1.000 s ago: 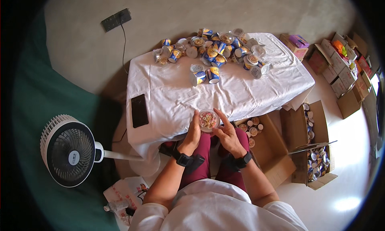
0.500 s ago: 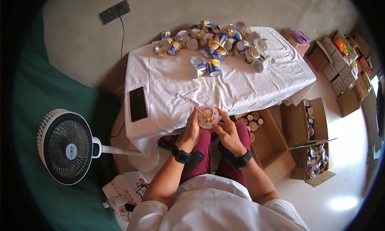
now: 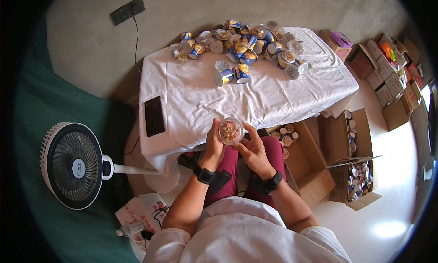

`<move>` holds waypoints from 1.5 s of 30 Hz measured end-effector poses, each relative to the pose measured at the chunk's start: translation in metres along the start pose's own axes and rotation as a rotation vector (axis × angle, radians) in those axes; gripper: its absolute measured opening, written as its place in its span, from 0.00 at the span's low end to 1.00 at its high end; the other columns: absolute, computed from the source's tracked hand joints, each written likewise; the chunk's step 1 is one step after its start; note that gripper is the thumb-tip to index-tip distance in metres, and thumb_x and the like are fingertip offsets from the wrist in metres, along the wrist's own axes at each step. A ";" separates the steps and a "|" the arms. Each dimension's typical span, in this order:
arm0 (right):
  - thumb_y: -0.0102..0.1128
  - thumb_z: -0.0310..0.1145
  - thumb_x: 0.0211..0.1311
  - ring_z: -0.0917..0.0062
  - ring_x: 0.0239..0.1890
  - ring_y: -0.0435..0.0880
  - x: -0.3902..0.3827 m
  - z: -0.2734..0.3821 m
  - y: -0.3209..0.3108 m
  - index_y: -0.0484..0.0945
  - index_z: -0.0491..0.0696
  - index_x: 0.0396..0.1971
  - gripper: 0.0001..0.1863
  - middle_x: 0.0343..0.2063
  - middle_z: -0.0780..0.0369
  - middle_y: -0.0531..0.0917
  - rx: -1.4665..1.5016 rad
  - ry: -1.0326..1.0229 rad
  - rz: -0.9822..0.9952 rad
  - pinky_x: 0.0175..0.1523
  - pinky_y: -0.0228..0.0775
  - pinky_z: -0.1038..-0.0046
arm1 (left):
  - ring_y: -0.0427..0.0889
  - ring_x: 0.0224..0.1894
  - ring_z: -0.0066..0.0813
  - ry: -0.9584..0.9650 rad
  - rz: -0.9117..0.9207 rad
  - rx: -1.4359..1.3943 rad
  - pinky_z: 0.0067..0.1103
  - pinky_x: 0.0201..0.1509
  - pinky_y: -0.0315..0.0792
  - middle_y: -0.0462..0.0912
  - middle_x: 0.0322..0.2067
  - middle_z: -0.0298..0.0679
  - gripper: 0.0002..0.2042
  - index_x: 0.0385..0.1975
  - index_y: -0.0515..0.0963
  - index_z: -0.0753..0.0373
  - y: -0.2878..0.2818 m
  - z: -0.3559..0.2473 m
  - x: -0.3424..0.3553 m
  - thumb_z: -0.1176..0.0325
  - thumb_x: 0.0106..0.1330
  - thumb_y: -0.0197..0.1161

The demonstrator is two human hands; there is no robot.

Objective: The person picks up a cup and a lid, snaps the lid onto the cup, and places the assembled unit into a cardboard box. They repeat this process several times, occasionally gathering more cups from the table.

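Above my lap, at the near edge of the cloth, a clear-topped cereal cup faces up, with pinkish and tan pieces showing through its top. My left hand is wrapped round its left side. On the other side, the thumb and forefinger of my right hand rest at the rim, the thumb low and the forefinger higher up. The lower part of the cup is hidden. Farther off, two blue and yellow cups stand in front of a heap of similar cups, many with clear tops.
A white cloth covers the table, with a black tablet-like slab at its left. A white fan stands to the left. Open cartons with cups lie at the right, and stacked boxes stand farther back.
The cereal cup has shifted slightly left and tilted in my hands. My right fingers have loosened a little and spread at its rim.
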State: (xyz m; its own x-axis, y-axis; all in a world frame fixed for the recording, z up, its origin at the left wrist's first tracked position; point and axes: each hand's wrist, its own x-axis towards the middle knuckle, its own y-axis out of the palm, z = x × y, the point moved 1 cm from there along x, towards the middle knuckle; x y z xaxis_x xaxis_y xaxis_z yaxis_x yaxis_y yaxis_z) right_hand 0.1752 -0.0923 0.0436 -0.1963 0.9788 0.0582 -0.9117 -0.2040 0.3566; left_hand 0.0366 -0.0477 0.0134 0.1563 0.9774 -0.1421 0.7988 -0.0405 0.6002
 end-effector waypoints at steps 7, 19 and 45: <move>0.44 0.55 0.68 0.81 0.34 0.75 0.012 0.037 -0.011 0.71 0.41 0.51 0.30 0.37 0.62 0.79 -0.256 0.156 -0.081 0.39 0.69 0.79 | 0.80 0.38 0.23 0.044 0.051 0.102 0.21 0.42 0.76 0.79 0.36 0.37 0.22 0.44 0.71 0.63 0.004 -0.007 -0.002 0.47 0.70 0.45; 0.42 0.52 0.70 0.84 0.23 0.70 0.016 0.015 -0.012 0.76 0.37 0.30 0.29 0.20 0.65 0.75 -0.447 -0.060 -0.324 0.28 0.64 0.76 | 0.71 0.39 0.19 0.135 -0.101 0.207 0.19 0.46 0.68 0.71 0.35 0.36 0.21 0.41 0.68 0.67 0.012 0.022 0.006 0.50 0.73 0.43; 0.45 0.54 0.67 0.82 0.21 0.68 0.009 0.025 -0.030 0.77 0.36 0.29 0.30 0.18 0.65 0.74 -0.262 0.194 -0.306 0.27 0.61 0.78 | 0.73 0.43 0.20 0.202 0.081 0.496 0.19 0.51 0.68 0.73 0.39 0.36 0.24 0.48 0.67 0.65 0.024 0.011 -0.006 0.47 0.72 0.41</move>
State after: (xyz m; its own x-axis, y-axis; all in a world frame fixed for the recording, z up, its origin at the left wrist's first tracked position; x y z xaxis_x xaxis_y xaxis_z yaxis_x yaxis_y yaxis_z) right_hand 0.2098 -0.0767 0.0570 0.0559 0.9786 -0.1978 -0.9941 0.0730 0.0803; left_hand 0.0616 -0.0565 0.0203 0.1531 0.9856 0.0721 0.9749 -0.1625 0.1521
